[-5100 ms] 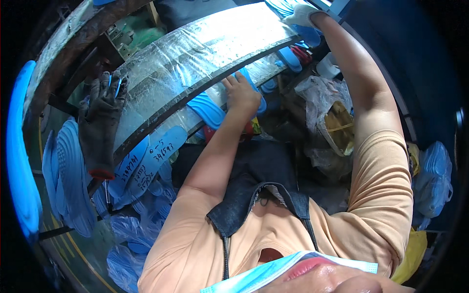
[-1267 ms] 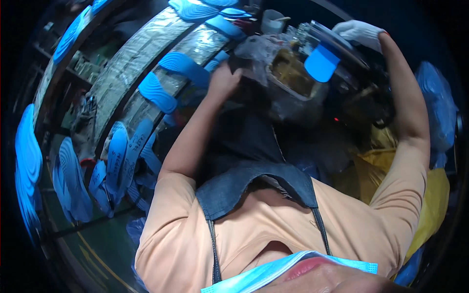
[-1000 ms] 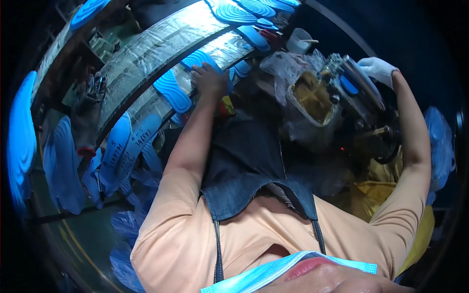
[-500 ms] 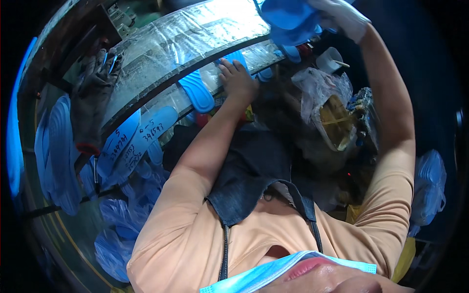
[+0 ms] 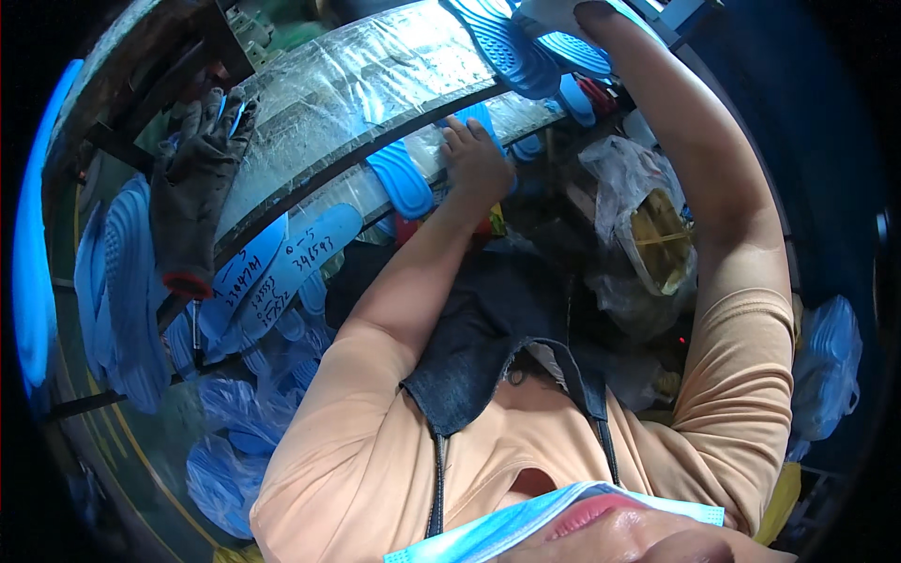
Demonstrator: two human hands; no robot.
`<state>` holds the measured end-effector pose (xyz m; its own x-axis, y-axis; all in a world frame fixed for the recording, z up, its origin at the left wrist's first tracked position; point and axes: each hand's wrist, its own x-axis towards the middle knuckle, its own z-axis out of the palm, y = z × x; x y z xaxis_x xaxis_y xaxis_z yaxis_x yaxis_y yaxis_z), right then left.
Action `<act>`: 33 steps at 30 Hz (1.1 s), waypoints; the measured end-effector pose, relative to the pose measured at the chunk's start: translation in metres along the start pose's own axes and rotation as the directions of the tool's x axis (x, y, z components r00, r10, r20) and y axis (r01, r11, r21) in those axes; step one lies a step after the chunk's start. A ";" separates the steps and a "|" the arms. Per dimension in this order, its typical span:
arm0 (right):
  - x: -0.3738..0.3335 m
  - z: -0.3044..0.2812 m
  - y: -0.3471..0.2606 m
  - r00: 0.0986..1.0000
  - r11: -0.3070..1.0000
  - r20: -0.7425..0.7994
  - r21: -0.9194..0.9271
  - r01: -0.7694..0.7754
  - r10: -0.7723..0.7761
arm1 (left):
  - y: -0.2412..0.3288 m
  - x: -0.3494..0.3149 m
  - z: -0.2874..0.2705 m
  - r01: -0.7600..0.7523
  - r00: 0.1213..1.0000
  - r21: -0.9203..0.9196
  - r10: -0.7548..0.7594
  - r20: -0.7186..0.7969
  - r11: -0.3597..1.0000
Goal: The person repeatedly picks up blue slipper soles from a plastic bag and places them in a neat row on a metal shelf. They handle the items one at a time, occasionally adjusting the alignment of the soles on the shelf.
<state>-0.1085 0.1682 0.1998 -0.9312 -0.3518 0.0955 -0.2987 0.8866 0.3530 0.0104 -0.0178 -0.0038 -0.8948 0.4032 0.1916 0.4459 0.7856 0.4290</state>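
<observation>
My right hand, in a white glove, is at the top edge and partly cut off. It is closed at a pair of blue shoe insoles, whose perforated and ridged faces show over the plastic-covered bench. Just how its fingers grip them is hidden. My bare left hand rests at the bench's near side. Its fingers are stretched out over a blue insole on the lower ledge. Left of that hand, another blue insole sticks out past the ledge.
The bench has a dark front edge. At left, a dark glove hangs beside insoles with handwriting and stacked insoles. Bagged insoles lie lower left. A plastic bag with a brownish thing is to the right.
My right hand has moved left with the insoles, which were blurred and now show clearly over the bench. My left hand stays at the same insole. The whole view has shifted slightly.
</observation>
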 end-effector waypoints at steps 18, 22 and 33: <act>-0.312 -0.221 -0.058 0.891 0.858 0.051 0.251 -0.448 0.450 | 0.035 -0.080 -0.113 0.624 0.612 -0.728 0.758 0.227 -0.285; -0.371 -0.238 -0.048 0.825 0.796 0.120 0.219 -0.564 0.551 | 0.103 -0.134 -0.127 0.807 0.400 -0.496 0.915 0.062 -0.319; -0.428 -0.197 -0.024 0.753 0.752 0.270 0.131 -0.646 0.600 | 0.198 -0.159 -0.073 0.858 0.375 -0.498 0.818 0.437 -0.128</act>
<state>0.3380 0.2382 0.3340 -0.9368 0.3484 0.0322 0.3499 0.9332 0.0818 0.2389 0.0394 0.1152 0.0385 0.9986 0.0369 -0.8358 0.0120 0.5488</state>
